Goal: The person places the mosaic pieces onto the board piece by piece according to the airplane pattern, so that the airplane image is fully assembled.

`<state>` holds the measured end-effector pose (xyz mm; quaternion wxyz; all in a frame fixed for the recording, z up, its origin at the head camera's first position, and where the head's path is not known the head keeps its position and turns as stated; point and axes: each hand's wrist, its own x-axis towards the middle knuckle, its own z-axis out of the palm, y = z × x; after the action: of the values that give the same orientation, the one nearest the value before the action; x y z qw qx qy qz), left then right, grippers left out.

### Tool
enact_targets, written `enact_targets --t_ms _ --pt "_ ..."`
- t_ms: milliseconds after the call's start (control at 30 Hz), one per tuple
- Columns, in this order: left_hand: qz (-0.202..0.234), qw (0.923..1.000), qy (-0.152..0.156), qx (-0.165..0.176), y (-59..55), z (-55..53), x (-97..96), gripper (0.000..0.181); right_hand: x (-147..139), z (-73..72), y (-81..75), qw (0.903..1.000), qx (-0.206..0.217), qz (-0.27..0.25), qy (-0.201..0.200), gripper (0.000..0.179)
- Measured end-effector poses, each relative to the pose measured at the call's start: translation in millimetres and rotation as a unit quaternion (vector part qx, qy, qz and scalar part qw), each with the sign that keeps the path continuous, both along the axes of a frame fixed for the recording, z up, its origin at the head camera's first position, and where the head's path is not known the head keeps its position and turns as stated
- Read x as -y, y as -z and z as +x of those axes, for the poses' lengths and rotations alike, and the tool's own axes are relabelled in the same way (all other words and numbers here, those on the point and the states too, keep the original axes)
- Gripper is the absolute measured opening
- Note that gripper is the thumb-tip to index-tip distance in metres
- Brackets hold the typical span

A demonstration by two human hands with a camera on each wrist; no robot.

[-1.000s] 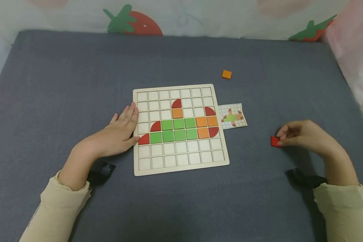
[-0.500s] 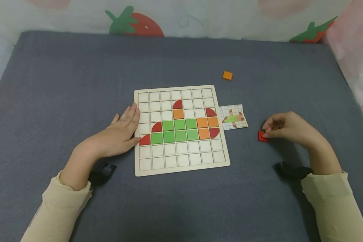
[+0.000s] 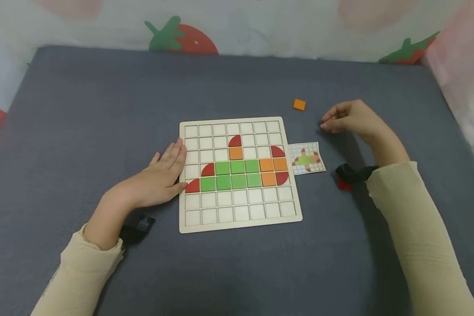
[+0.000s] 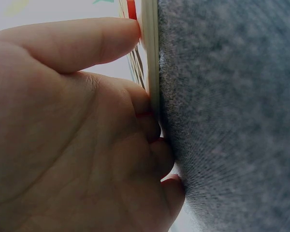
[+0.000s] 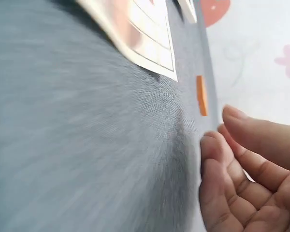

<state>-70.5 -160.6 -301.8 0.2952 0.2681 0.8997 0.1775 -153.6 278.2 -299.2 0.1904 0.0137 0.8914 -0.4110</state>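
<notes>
A square wooden grid board [image 3: 241, 227] lies mid-table, with red quarter-round, green square and orange square tiles set in its cells. Along its left edge rests my left hand [image 3: 156, 182], fingers straight and thumb at the rim; the left wrist view shows the fingertips against the board's side [image 4: 152, 58]. My right hand [image 3: 357, 118] is over the table at the right, fingers loosely bent and nothing between them. Ahead of its fingertips lies a loose orange square tile [image 3: 299, 104]. A red tile [image 3: 344, 184] lies under the right wrist, partly hidden by the wrist camera.
A small printed pattern card [image 3: 310, 159] sticks out from the board's right edge. Black cameras are worn on both wrists, the right one [image 3: 351, 174] close above the red tile. A curtain with strawberry prints [image 3: 197, 39] hangs behind the grey tabletop [image 3: 110, 96].
My right hand slid the red tile leftward, let it go, and moved up the table toward the orange tile. My left hand stayed at the board's edge. The head view shifted slightly.
</notes>
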Motion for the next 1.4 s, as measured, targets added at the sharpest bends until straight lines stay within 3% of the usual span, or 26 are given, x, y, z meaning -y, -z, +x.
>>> enact_targets --t_ms 200,467,733,1000,1133,1400 --pt "0.000 1.0000 0.005 -0.005 0.8 -0.4 -2.9 0.074 6 -31.3 5.0 0.9986 0.026 -0.016 0.043 0.031" --pt "0.009 0.9998 0.001 -0.019 5.1 -0.4 -2.3 0.075 17 -51.5 2.9 0.9983 0.029 0.005 0.051 0.032" --pt "0.000 1.0000 0.004 -0.009 -0.1 -0.5 -3.8 0.074 29 -55.0 2.1 0.9978 0.012 0.055 0.034 0.033" --pt "-0.001 0.9999 0.005 -0.011 1.1 -1.4 -3.0 0.074 31 -53.6 4.1 0.9972 -0.014 0.070 0.020 0.026" --pt "-0.002 0.9999 0.004 -0.013 0.9 -1.6 -2.8 0.074 33 -52.0 3.4 0.9972 -0.027 0.067 0.018 0.023" --pt "-0.001 0.9999 0.005 -0.011 1.1 -2.3 -3.6 0.074 36 -46.4 -2.0 0.9996 -0.016 0.005 0.024 0.018"
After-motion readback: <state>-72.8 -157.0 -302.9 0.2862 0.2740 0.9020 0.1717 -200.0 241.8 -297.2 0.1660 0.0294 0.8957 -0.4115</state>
